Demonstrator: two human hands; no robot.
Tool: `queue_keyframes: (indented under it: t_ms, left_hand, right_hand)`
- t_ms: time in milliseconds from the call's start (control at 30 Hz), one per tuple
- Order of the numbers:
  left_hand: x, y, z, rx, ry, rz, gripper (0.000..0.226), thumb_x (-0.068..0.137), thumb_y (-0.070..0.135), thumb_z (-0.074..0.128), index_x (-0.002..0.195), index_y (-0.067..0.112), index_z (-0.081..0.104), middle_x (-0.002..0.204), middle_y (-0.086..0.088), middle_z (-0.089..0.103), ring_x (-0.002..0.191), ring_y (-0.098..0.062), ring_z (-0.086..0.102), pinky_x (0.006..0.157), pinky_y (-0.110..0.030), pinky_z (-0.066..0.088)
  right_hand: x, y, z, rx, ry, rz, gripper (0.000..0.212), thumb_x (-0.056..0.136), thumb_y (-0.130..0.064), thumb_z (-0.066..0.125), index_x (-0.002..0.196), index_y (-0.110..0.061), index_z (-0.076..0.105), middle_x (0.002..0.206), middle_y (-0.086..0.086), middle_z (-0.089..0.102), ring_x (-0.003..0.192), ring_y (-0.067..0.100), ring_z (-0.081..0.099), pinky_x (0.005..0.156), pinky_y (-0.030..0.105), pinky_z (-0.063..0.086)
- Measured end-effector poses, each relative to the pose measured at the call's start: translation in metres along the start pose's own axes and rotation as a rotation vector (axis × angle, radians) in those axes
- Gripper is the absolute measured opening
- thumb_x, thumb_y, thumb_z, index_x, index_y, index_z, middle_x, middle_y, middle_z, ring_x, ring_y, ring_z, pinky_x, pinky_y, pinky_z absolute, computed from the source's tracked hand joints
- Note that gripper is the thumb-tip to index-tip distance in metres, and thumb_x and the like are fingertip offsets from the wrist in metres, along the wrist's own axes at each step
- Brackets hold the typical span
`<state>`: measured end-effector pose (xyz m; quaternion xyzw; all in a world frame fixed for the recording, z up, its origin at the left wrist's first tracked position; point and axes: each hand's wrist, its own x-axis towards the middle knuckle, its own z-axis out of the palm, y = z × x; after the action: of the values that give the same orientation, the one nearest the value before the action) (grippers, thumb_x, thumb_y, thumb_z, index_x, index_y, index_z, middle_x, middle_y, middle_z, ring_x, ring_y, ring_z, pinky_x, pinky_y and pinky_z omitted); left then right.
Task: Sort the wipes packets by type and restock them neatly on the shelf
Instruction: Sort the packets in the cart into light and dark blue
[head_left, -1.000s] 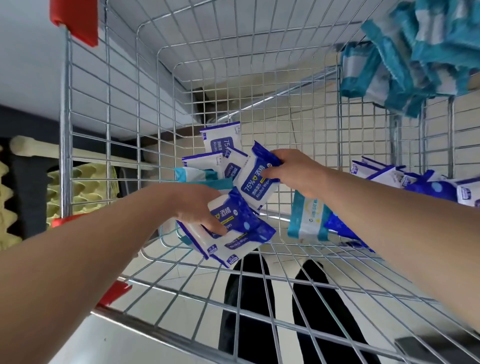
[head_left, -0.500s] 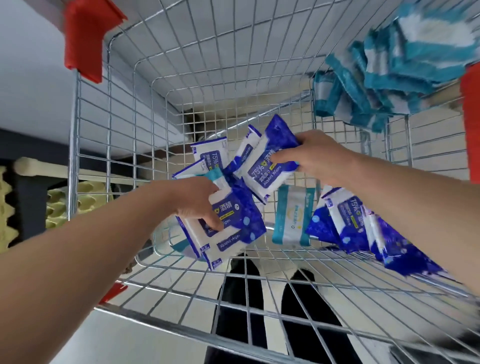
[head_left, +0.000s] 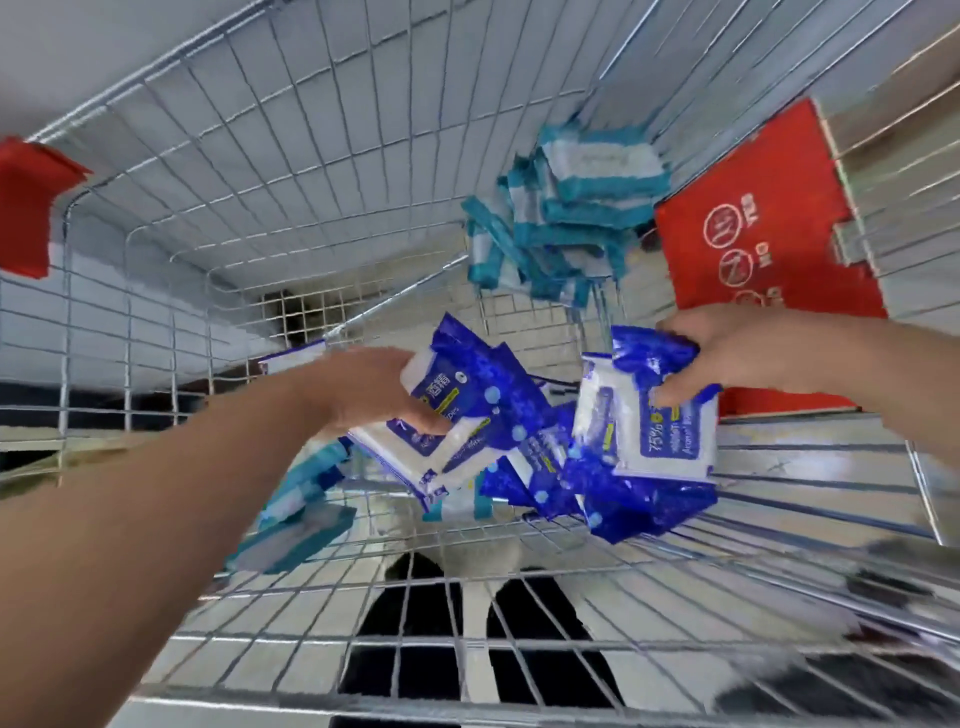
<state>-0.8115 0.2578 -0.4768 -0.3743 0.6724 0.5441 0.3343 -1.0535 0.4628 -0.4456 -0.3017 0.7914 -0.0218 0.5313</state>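
Blue alcohol-wipe packets fill both my hands in the head view: my left hand (head_left: 374, 395) is clamped on a fanned bunch of blue packets (head_left: 457, 415), my right hand (head_left: 727, 358) pinches a second bunch (head_left: 660, 431), both over the wire trolley basket (head_left: 311, 197), where more blue packets (head_left: 597, 493) and a few teal packets (head_left: 296, 514) lie loose below a teal stack (head_left: 566, 208) on the child-seat flap. I judge the slick fanned packets could slide free and drop among the teal ones, undoing the sorting, because each grip catches only their edges.
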Motion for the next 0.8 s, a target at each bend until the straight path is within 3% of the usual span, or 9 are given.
queue_keyframes:
  t_ms: [33, 67, 167, 300, 367, 433, 567, 700, 800]
  left_hand:
    - [0.006, 0.006, 0.009, -0.024, -0.012, 0.001, 0.089, 0.041, 0.046, 0.092, 0.119, 0.016, 0.061, 0.110, 0.000, 0.072, 0.110, -0.023, 0.063, 0.111, -0.046, 0.032]
    - [0.010, 0.013, 0.020, -0.065, -0.049, 0.006, 0.081, 0.050, 0.036, 0.091, 0.121, 0.013, 0.060, 0.109, -0.002, 0.072, 0.106, -0.022, 0.065, 0.109, -0.045, 0.037]
    - [0.023, 0.032, 0.049, -0.160, -0.117, 0.029, 0.031, 0.077, 0.006, 0.076, 0.106, 0.012, 0.064, 0.099, -0.006, 0.074, 0.083, -0.016, 0.071, 0.077, -0.025, 0.056]
    - [0.038, 0.039, 0.076, -0.234, -0.106, 0.022, 0.029, 0.082, 0.005, 0.068, 0.110, 0.008, 0.061, 0.106, -0.011, 0.072, 0.102, -0.029, 0.067, 0.093, -0.042, 0.049]
    - [0.042, 0.041, 0.082, -0.260, -0.112, 0.023, 0.028, 0.083, 0.003, 0.065, 0.111, 0.008, 0.060, 0.107, -0.010, 0.071, 0.106, -0.028, 0.064, 0.086, -0.034, 0.047]
    - [0.043, 0.042, 0.083, -0.300, -0.139, 0.028, 0.028, 0.083, 0.001, 0.064, 0.110, 0.007, 0.061, 0.106, -0.010, 0.072, 0.103, -0.026, 0.066, 0.080, -0.030, 0.045]
    - [0.038, 0.042, 0.073, -0.429, -0.131, 0.074, 0.029, 0.082, -0.002, 0.062, 0.111, 0.005, 0.059, 0.103, -0.013, 0.072, 0.094, -0.026, 0.069, 0.087, -0.038, 0.050]
    - [0.032, 0.041, 0.064, -0.538, -0.162, 0.112, 0.043, 0.073, 0.007, 0.065, 0.115, 0.007, 0.058, 0.108, -0.015, 0.071, 0.101, -0.030, 0.068, 0.091, -0.043, 0.050]
    - [0.034, 0.049, 0.072, -0.451, -0.193, 0.137, 0.040, 0.076, 0.005, 0.066, 0.115, 0.004, 0.058, 0.108, -0.013, 0.071, 0.101, -0.026, 0.068, 0.098, -0.043, 0.044]
  right_hand:
    - [0.003, 0.007, 0.005, -0.163, -0.009, 0.013, 0.030, 0.067, -0.019, 0.083, 0.087, -0.014, 0.061, 0.084, 0.001, 0.066, 0.079, 0.022, 0.062, 0.066, 0.026, 0.046]
    - [0.006, 0.013, 0.012, -0.297, -0.020, 0.013, 0.033, 0.065, -0.024, 0.084, 0.082, -0.017, 0.057, 0.080, -0.002, 0.061, 0.076, 0.020, 0.058, 0.063, 0.028, 0.043]
    - [0.014, 0.025, 0.028, -0.424, -0.030, -0.023, 0.036, 0.068, -0.028, 0.083, 0.076, -0.023, 0.048, 0.078, -0.005, 0.051, 0.071, 0.014, 0.051, 0.055, 0.026, 0.036]
    - [0.014, 0.022, 0.025, -0.492, -0.036, -0.080, 0.029, 0.074, -0.035, 0.078, 0.091, -0.016, 0.063, 0.094, 0.005, 0.056, 0.084, 0.021, 0.055, 0.062, 0.027, 0.041]
    - [0.015, 0.018, 0.016, -0.571, -0.029, -0.104, 0.039, 0.078, -0.036, 0.074, 0.110, -0.015, 0.066, 0.107, 0.007, 0.057, 0.093, 0.020, 0.052, 0.074, 0.029, 0.042]
    - [0.014, 0.016, 0.008, -0.497, -0.034, -0.110, 0.042, 0.080, -0.026, 0.074, 0.120, -0.019, 0.064, 0.110, 0.002, 0.060, 0.097, 0.020, 0.055, 0.085, 0.031, 0.046]
    - [0.017, 0.016, -0.001, -0.403, -0.052, -0.110, 0.045, 0.078, -0.014, 0.075, 0.122, -0.018, 0.063, 0.114, 0.002, 0.064, 0.101, 0.019, 0.059, 0.092, 0.033, 0.048]
    - [0.018, 0.011, -0.008, -0.295, -0.050, -0.096, 0.053, 0.081, -0.006, 0.069, 0.132, -0.012, 0.054, 0.125, 0.006, 0.062, 0.110, 0.020, 0.059, 0.098, 0.033, 0.046]
    - [0.013, 0.008, -0.019, 0.083, -0.094, -0.086, 0.066, 0.082, 0.000, 0.065, 0.141, -0.019, 0.041, 0.131, 0.003, 0.056, 0.120, 0.017, 0.054, 0.101, 0.028, 0.043]
